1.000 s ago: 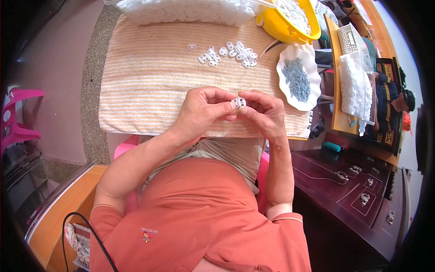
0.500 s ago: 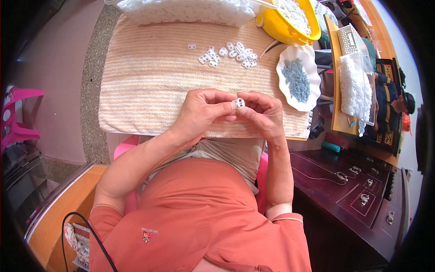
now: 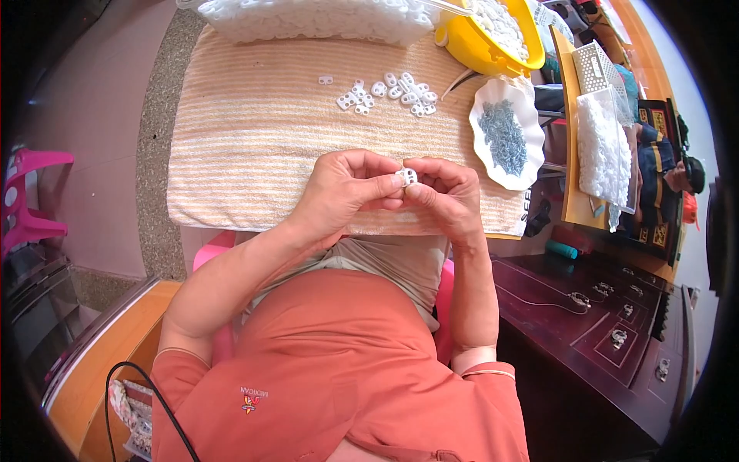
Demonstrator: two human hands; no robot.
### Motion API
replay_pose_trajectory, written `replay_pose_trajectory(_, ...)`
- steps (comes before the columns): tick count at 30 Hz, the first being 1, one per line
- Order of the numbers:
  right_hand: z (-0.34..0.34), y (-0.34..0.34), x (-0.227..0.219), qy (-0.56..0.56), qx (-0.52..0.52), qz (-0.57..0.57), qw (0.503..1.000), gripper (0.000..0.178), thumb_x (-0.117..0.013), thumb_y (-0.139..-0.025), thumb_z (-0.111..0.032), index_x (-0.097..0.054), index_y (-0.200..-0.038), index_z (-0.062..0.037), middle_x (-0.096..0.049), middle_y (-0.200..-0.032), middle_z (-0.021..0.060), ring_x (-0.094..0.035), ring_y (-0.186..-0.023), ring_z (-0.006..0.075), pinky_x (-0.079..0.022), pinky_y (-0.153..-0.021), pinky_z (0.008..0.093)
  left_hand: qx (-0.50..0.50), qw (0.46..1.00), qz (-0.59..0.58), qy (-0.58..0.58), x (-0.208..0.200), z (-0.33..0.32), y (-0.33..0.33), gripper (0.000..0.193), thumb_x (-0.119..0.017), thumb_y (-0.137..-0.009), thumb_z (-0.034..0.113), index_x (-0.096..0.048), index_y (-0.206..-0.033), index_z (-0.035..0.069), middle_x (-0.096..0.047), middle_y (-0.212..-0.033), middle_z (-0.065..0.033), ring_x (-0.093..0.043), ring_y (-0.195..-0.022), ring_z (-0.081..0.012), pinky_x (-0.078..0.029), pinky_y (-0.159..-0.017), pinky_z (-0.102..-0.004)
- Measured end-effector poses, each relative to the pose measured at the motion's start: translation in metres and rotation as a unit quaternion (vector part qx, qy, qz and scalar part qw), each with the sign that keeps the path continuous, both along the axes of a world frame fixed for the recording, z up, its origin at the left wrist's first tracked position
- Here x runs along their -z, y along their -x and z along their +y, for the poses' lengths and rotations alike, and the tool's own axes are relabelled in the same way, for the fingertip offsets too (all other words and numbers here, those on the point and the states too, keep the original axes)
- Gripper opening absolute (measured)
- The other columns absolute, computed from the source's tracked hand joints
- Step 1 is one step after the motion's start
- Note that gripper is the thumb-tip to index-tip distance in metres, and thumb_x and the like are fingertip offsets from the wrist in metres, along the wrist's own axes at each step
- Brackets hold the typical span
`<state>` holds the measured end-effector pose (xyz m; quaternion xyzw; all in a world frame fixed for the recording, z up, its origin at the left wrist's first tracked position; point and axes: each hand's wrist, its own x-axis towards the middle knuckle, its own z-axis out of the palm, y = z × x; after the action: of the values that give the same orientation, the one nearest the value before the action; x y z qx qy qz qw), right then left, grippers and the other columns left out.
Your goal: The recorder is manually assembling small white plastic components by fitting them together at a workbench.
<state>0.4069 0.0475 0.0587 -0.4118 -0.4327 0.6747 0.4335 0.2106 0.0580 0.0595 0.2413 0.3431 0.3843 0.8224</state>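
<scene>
Over the near part of the towel, my left hand (image 3: 342, 189) and my right hand (image 3: 446, 194) meet fingertip to fingertip. Both pinch one small white two-hole plastic piece (image 3: 410, 177), which looks like a cord lock; its holed face shows between the thumbs and forefingers. Fingertips cover its edges. Farther back lies a loose cluster of similar white pieces (image 3: 412, 94), with a single piece (image 3: 326, 80) apart to the left. To the right of my hands, a white scalloped dish (image 3: 479, 146) holds many small grey-blue metallic parts (image 3: 504, 138), too fine to make out singly.
A striped towel (image 3: 239, 138) covers the table. At the back stand a clear tub (image 3: 323, 23) of white pieces and a yellow container (image 3: 462, 50) with more. Tweezers (image 3: 459, 81) lie beside the dish. A wooden shelf (image 3: 571, 138) with white baskets is on the right.
The white piece has turned slightly between my fingertips, its holes now lying more slantwise. Both hands stay in nearly the same place.
</scene>
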Motion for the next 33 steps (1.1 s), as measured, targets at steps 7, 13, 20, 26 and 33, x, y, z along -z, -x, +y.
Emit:
replay_pose_trajectory(7, -0.0006, -0.0003, 0.0002, 0.001, 0.005, 0.004, 1.000, 0.031, -0.066, -0.083, 0.006, -0.060, -0.113, 0.0074, -0.067, -0.097, 0.0147, -0.068, -0.086, 0.0205, -0.058, -0.077, 0.0305, 0.001, 1.000, -0.018, 0.016, 0.0007, 0.0001, -0.0005, 0.017, -0.068, -0.085, 0.005, -0.063, -0.100, -0.002, -0.067, -0.091, -0.0095, -0.065, -0.080, -0.0144, -0.058, -0.072, -0.0257)
replay_pose_trajectory(13, -0.0014, -0.0007, 0.0048, -0.019, 0.008, 0.014, 1.000, 0.031, -0.066, -0.082, 0.006, -0.060, -0.113, 0.0071, -0.067, -0.098, 0.0142, -0.067, -0.086, 0.0192, -0.057, -0.077, 0.0290, -0.009, 0.999, -0.029, 0.028, -0.0002, -0.0005, -0.0024, 0.015, -0.068, -0.085, 0.005, -0.064, -0.098, -0.003, -0.067, -0.090, -0.0100, -0.066, -0.077, -0.0148, -0.058, -0.071, -0.0256)
replay_pose_trajectory(20, -0.0026, -0.0005, 0.0066, -0.037, 0.011, 0.015, 0.999, 0.030, -0.067, -0.082, 0.006, -0.060, -0.111, 0.0081, -0.068, -0.098, 0.0143, -0.067, -0.087, 0.0188, -0.057, -0.077, 0.0289, 0.000, 0.999, -0.035, 0.027, 0.0023, -0.0007, -0.0010, 0.016, -0.068, -0.085, 0.005, -0.064, -0.098, -0.003, -0.066, -0.090, -0.0104, -0.066, -0.077, -0.0155, -0.058, -0.070, -0.0256)
replay_pose_trajectory(26, -0.0025, 0.0013, 0.0060, -0.055, 0.017, 0.013, 0.998, 0.030, -0.067, -0.082, 0.006, -0.060, -0.111, 0.0086, -0.068, -0.097, 0.0144, -0.067, -0.087, 0.0185, -0.058, -0.076, 0.0283, -0.003, 0.998, -0.041, 0.040, 0.0023, -0.0007, -0.0014, 0.014, -0.065, -0.087, 0.003, -0.064, -0.100, 0.000, -0.067, -0.088, -0.0105, -0.067, -0.075, -0.0160, -0.059, -0.070, -0.0275)
replay_pose_trajectory(33, -0.0038, 0.0023, 0.0041, -0.071, 0.021, 0.006, 0.997, 0.029, -0.066, -0.083, 0.006, -0.061, -0.111, 0.0081, -0.068, -0.097, 0.0143, -0.067, -0.086, 0.0172, -0.057, -0.076, 0.0268, 0.003, 0.997, -0.059, 0.041, 0.0050, -0.0009, -0.0018, 0.013, -0.064, -0.088, 0.005, -0.063, -0.100, 0.000, -0.067, -0.087, -0.0105, -0.067, -0.074, -0.0159, -0.059, -0.070, -0.0266)
